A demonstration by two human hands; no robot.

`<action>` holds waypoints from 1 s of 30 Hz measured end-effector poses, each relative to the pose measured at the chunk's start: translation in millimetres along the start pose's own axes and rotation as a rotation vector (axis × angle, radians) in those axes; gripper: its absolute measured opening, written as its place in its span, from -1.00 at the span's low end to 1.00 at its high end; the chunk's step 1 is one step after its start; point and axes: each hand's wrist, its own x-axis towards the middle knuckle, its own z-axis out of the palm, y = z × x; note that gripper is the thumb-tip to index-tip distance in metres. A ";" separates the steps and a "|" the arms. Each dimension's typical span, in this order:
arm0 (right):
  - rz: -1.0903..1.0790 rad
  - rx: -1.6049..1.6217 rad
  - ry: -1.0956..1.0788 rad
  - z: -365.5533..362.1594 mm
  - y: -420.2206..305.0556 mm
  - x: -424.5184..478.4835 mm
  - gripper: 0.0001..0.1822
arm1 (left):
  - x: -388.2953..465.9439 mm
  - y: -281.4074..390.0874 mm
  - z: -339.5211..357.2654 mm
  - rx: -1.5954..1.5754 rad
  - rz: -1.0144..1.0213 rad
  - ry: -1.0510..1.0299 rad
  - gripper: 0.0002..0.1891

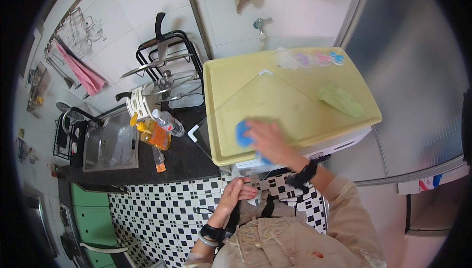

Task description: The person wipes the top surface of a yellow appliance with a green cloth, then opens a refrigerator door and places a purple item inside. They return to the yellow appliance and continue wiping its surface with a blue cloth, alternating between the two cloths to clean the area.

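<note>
A clear glass panel (254, 102) with white corner guards lies over a yellow tray (370, 111). Its left corner juts past the tray's rim above the dark counter. My right hand (271, 140) presses a blue cloth (242, 134) against the glass, near the tray's front left. Part of the cloth hangs below the palm. My left hand (239, 191) is lower, in front of the tray, with thumb and fingers closed at the panel's near corner; the exact contact is hard to see. A crumpled light green cloth (341, 99) rests on the tray's right side.
Small clear containers with coloured pieces (322, 59) and a plastic bag (287, 58) sit at the tray's back. Left are a water bottle (169, 122), a yellow pump bottle (155, 135), a rack with lids and a knife (161, 39), and a sink (110, 144). A frosted panel (409, 83) stands right.
</note>
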 end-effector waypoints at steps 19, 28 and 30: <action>0.419 -0.235 0.229 -6.5 100.4 -24.4 -0.71 | 21.0 1.7 -21.9 -0.075 -0.031 -0.143 -0.63; -0.126 0.154 0.003 16.3 -54.0 -12.4 -0.80 | 28.2 -3.1 -34.7 -0.065 -0.089 -0.168 -0.62; -0.210 0.229 -0.099 2.6 -62.1 -11.5 -0.84 | 23.5 2.6 -31.1 -0.042 -0.055 -0.139 -0.62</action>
